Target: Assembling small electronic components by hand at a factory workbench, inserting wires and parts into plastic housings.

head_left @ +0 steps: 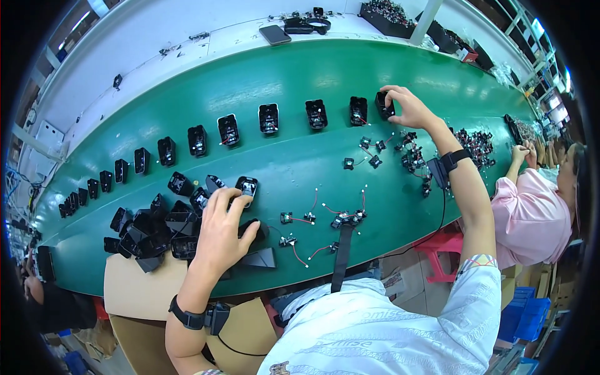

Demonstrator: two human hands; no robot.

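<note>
My right hand (406,107) reaches far across the green belt (300,75) and grips a black plastic housing (383,105) at the right end of a curved row of like housings (269,119). My left hand (220,232) rests on a heap of black housings (156,231) at the near left, fingers closed around one housing (251,232). Another open housing (246,186) lies just beyond its fingertips. Small black parts with red wires (312,219) are scattered between my hands.
A cluster of small black wired parts (412,156) lies under my right forearm. A person in pink (528,215) works at the right beside another pile of parts (478,144). A phone (275,34) and black tool (306,25) lie on the white ledge. Cardboard boxes (134,290) sit below.
</note>
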